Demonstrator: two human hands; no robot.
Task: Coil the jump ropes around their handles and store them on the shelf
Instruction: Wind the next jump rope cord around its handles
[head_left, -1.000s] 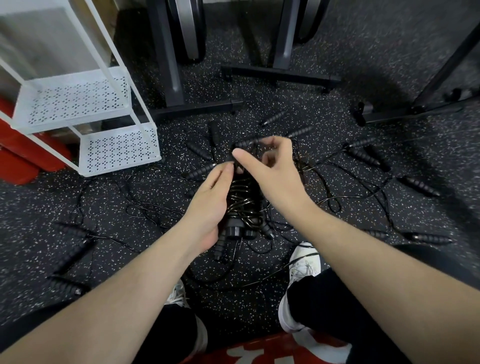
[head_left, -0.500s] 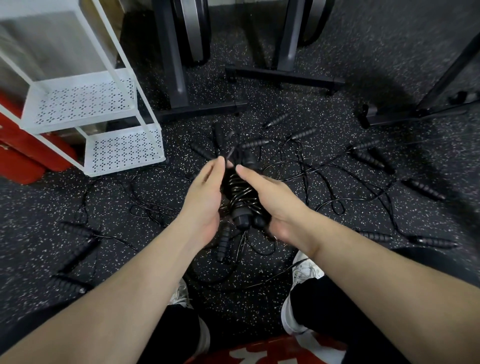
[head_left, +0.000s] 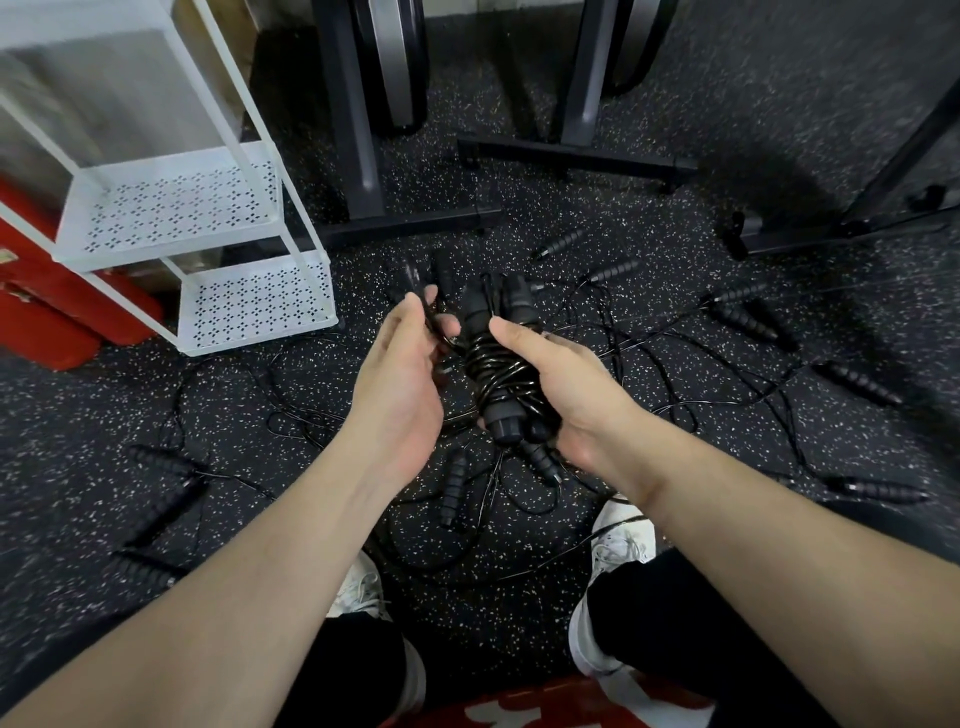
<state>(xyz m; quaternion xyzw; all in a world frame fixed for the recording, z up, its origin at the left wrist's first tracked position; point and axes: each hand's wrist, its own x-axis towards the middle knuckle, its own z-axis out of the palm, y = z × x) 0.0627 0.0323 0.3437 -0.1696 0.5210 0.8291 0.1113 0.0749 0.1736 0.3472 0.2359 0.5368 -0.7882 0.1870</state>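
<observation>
A black jump rope (head_left: 498, 374), its cord coiled round its two handles, is held upright over the floor. My right hand (head_left: 566, 395) grips the bundle from the right, with the thumb across the coils and the fingers curled underneath. My left hand (head_left: 402, 374) is just left of the bundle and seems to pinch a strand of its cord between thumb and fingers. The white shelf rack (head_left: 254, 306) with perforated trays stands at the left, and nothing lies on the trays I can see.
Several loose black ropes lie tangled on the speckled floor, with handles (head_left: 613, 270) (head_left: 857, 384) (head_left: 161, 462) scattered around. Black machine legs (head_left: 358, 171) (head_left: 576, 156) stand behind. A red object (head_left: 47, 322) sits beside the rack. My white shoes (head_left: 623, 540) are below.
My right hand came down from the top of the bundle and now grips it from the right. My left hand has let go of the bundle and shifted a little to the left.
</observation>
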